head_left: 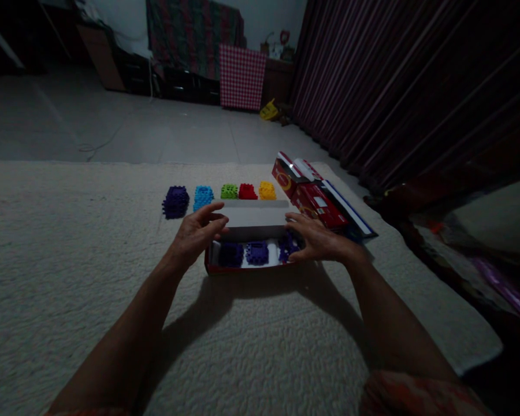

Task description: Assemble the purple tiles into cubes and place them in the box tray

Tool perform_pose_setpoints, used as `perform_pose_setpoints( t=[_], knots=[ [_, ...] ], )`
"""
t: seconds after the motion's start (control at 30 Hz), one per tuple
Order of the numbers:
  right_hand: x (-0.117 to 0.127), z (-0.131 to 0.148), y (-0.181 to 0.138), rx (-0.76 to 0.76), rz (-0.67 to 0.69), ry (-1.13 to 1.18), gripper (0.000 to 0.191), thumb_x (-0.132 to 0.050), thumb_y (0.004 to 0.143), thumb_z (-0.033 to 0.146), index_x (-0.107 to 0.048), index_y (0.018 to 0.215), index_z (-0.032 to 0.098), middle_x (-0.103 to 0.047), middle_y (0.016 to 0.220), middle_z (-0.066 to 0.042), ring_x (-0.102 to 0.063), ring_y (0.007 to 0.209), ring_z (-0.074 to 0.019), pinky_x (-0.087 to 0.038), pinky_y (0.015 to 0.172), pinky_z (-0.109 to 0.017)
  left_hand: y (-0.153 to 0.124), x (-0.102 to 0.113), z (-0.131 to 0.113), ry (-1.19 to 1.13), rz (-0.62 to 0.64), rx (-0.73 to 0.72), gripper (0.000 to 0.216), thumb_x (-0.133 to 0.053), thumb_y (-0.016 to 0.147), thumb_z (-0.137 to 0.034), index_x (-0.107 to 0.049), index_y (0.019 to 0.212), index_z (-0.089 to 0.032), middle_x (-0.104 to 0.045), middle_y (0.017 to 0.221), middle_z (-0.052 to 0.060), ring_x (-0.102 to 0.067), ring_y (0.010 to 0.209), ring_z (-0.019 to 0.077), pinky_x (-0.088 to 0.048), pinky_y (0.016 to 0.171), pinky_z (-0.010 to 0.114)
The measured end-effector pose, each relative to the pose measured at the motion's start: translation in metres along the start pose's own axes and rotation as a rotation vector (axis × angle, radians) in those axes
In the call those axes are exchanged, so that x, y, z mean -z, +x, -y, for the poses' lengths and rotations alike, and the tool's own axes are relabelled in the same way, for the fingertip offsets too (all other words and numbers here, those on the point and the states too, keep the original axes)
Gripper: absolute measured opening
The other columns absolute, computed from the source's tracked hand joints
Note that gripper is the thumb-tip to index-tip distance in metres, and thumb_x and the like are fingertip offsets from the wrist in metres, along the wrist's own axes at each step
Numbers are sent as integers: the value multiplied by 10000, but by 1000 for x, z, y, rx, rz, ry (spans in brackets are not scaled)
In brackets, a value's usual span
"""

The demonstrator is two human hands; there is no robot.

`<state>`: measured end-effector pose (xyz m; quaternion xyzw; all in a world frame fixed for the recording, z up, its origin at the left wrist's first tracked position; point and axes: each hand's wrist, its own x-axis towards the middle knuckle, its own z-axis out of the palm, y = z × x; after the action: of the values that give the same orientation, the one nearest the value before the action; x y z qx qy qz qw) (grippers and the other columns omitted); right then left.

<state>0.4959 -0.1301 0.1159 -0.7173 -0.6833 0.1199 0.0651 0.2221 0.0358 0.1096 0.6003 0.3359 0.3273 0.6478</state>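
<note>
A shallow red-edged box [208, 267] lies on the cream rug, with purple toothed plastic blocks [257, 252] inside on a white lining. A white cardboard flap [255, 218] covers its far half. My left hand [195, 234] grips the flap's left end, thumb and fingers curled round it. My right hand [315, 238] rests at the box's right end, fingers bent on the flap and on a purple block. Behind the box stand stacks of blocks in a row: purple [175, 201], blue [203, 196], green [229, 191], red [247, 191], yellow [267, 190].
A red printed box lid [318, 202] lies open to the right of the box. The cream rug [91, 260] ends at a grey tiled floor [156, 127] beyond. Dark striped curtains [394, 86] hang at the right. Furniture and a checked cloth [241, 77] stand far back.
</note>
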Motion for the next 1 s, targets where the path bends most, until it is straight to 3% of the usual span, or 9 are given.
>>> perform_pose_setpoints(
  t=[0.13, 0.23, 0.3, 0.4, 0.5, 0.57, 0.73, 1.0],
  knots=[
    [-1, -2, -1, 0, -13, 11, 772, -911, 640, 434, -602, 1322, 246, -412, 1588, -148, -348, 1484, -399, -325, 1190, -615, 0, 0, 0, -11, -10, -3, 614, -805, 688, -340, -671, 1250, -132, -716, 966, 81, -705, 714, 169, -513, 601, 261],
    [1, 2, -1, 35, -60, 1, 629, -864, 708, 360, -624, 1277, 241, -452, 1559, -142, -414, 1446, -371, -362, 1163, -606, 2, 3, 2, -28, -22, -24, 599, -807, 681, -339, -681, 1229, -132, -722, 947, 81, -700, 708, 169, -517, 596, 262],
    [4, 7, 1, 71, -111, 0, 425, -782, 786, 269, -666, 1192, 223, -557, 1450, -137, -522, 1351, -328, -427, 1114, -560, 4, 8, 2, -33, -47, -40, 585, -804, 683, -335, -687, 1217, -129, -728, 940, 89, -694, 707, 171, -520, 599, 267],
    [10, 15, 5, 124, -157, 38, 192, -656, 846, 157, -726, 1014, 218, -711, 1113, -86, -665, 1061, -238, -524, 954, -428, 8, 16, 0, -34, -106, -67, 571, -800, 686, -332, -690, 1210, -133, -737, 929, 94, -689, 706, 172, -524, 607, 271],
    [12, 23, 11, 118, -41, 64, 199, -603, 824, 98, -745, 828, 237, -719, 805, -10, -664, 768, -177, -513, 741, -325, 10, 22, -2, -36, -175, -85, 553, -803, 668, -324, -699, 1177, -131, -738, 889, 85, -684, 684, 164, -512, 585, 256],
    [11, 28, 17, 92, 98, 38, 228, -584, 805, 80, -747, 766, 235, -710, 719, 12, -642, 679, -154, -465, 660, -286, 11, 23, -3, -46, -192, -87, 536, -806, 653, -314, -707, 1147, -132, -738, 857, 75, -679, 662, 156, -504, 565, 244],
    [2, 38, 36, -85, 336, -148, 170, -635, 805, 181, -793, 852, 223, -769, 815, -41, -685, 745, -185, -420, 619, -268, 10, 20, -4, -78, -189, -82, 500, -812, 624, -301, -724, 1089, -141, -744, 820, 59, -678, 625, 148, -501, 539, 236],
    [-6, 49, 43, -128, 367, -228, 214, -649, 815, 191, -795, 964, 236, -790, 971, -72, -721, 894, -233, -474, 704, -282, 11, 20, -2, -63, -195, -75, 469, -795, 647, -301, -733, 1083, -139, -752, 838, 73, -684, 636, 157, -508, 543, 244]
  ],
)
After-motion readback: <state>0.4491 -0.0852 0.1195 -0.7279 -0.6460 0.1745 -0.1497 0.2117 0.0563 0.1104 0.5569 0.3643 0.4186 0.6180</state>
